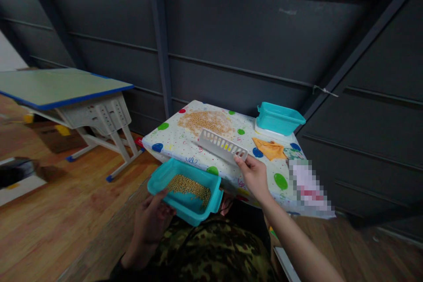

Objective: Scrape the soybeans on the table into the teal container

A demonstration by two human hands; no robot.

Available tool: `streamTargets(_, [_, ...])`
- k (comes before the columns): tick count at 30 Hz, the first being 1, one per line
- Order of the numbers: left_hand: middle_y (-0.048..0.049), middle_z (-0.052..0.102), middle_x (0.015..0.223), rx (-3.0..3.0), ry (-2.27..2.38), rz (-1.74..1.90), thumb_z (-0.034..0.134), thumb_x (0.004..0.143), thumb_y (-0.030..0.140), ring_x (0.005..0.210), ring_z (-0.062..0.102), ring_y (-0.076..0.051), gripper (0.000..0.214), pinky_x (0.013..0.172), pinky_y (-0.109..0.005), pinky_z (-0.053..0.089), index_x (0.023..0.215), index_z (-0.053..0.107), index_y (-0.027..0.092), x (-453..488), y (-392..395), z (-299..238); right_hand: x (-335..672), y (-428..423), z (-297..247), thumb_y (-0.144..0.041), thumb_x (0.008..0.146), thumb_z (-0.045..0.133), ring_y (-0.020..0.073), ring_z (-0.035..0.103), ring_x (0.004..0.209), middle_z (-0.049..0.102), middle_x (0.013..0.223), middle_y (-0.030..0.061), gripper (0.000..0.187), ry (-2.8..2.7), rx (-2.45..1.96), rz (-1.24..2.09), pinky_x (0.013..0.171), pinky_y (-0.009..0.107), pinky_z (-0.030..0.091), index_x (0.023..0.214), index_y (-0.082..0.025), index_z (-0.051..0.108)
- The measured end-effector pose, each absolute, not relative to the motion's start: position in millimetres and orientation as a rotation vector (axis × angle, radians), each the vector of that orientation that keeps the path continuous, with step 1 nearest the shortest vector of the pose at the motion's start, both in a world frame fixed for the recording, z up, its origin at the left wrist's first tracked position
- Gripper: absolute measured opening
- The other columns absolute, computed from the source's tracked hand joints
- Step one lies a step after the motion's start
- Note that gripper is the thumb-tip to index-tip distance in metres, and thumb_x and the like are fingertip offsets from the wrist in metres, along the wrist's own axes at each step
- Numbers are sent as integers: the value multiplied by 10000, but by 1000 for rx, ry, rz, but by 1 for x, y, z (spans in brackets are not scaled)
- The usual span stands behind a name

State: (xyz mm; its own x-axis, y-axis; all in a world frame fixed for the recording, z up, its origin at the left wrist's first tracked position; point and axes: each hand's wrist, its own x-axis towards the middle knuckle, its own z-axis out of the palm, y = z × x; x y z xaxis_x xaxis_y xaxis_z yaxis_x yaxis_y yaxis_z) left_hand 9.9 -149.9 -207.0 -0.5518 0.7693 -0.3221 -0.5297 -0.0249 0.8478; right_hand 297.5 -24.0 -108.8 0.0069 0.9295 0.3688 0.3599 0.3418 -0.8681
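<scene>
A square-pixelled patch (309, 191) is covering the near right part of the white plastic tablecloth patterned with coloured balloons (178, 143). The right hand (257, 178) is grasping the right end of a long white slotted plastic tray (222, 144); its thumb is showing on top, while the other fingers are mostly hiding from view. The tray is extending leftward from that hand, above the cloth, just on the near side of a spread of small round tan beans (208, 121). The left hand (152, 218) is lying in shadow, its thumb hooking over the rim of an open rectangular turquoise plastic bin (190, 217); its fingers' hold underneath is hard to make out. The bin is sitting to that hand's right, containing more beans (188, 186).
</scene>
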Motion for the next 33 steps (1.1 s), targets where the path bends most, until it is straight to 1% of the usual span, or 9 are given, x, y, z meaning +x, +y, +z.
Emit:
streamTargets(1, [2, 674, 531, 275, 1290, 1739, 1164, 602, 537, 452, 643, -213, 503, 471, -365, 617, 621, 745, 259, 10, -150, -207, 296, -15, -108, -974, 970, 785, 215, 479, 722, 510, 681, -1, 775, -1543, -1219, 642, 661, 349, 386, 670, -295, 564])
streamTargets(3, [18, 672, 532, 254, 1286, 1751, 1179, 581, 527, 450, 658, -215, 507, 466, -347, 598, 654, 753, 262, 11, -151, -206, 294, 1, -108, -1025, 953, 756, 206, 459, 707, 481, 666, -10, 810, -1536, -1223, 603, 657, 349, 361, 659, -306, 529])
streamTargets(5, [27, 689, 552, 246, 1291, 1770, 1181, 598, 513, 463, 678, -215, 495, 477, -334, 596, 692, 765, 263, 12, -152, -205, 291, 12, -109, -1041, 953, 732, 204, 454, 700, 480, 658, -15, 809, -1552, -1213, 600, 662, 349, 355, 666, -307, 546])
streamTargets(8, [30, 695, 560, 231, 1285, 1785, 1165, 620, 498, 475, 687, -212, 464, 487, -326, 601, 712, 778, 260, 12, -153, -205, 287, 17, -111, -1021, 971, 721, 208, 468, 701, 508, 655, -16, 784, -1594, -1212, 612, 678, 351, 361, 691, -301, 591])
streamTargets(12, [17, 704, 551, 208, 1296, 1766, 1159, 569, 514, 437, 675, -219, 477, 458, -336, 592, 684, 774, 257, 10, -151, -207, 285, 17, -112, -1023, 977, 721, 203, 448, 685, 486, 636, -24, 797, -1626, -1230, 606, 678, 358, 347, 668, -313, 537])
streamTargets(17, [30, 657, 505, 212, 1302, 1782, 1162, 618, 484, 432, 666, -207, 482, 457, -316, 576, 626, 732, 267, 13, -153, -201, 286, 19, -113, -995, 992, 728, 200, 446, 694, 481, 637, -27, 776, -1655, -1210, 624, 676, 350, 329, 679, -309, 545])
streamTargets(23, [16, 711, 547, 204, 1245, 1771, 1191, 593, 512, 449, 672, -208, 497, 470, -327, 593, 696, 784, 245, 9, -153, -207, 288, 19, -111, -953, 970, 747, 194, 438, 688, 476, 645, -22, 747, -1672, -1213, 660, 670, 352, 332, 661, -308, 530])
streamTargets(27, [1, 750, 581, 175, 1255, 1774, 1190, 563, 475, 440, 673, -203, 482, 457, -322, 592, 723, 809, 228, 5, -149, -211, 289, 14, -111, -938, 962, 781, 200, 459, 715, 505, 663, -10, 742, -1686, -1183, 712, 670, 346, 345, 660, -298, 556])
streamTargets(33, [5, 733, 577, 187, 1295, 1790, 1170, 622, 466, 452, 671, -192, 451, 458, -301, 578, 710, 795, 231, 9, -148, -204, 292, 5, -110, -965, 946, 784, 200, 457, 720, 510, 688, -1, 762, -1698, -1150, 784, 659, 343, 351, 662, -288, 582])
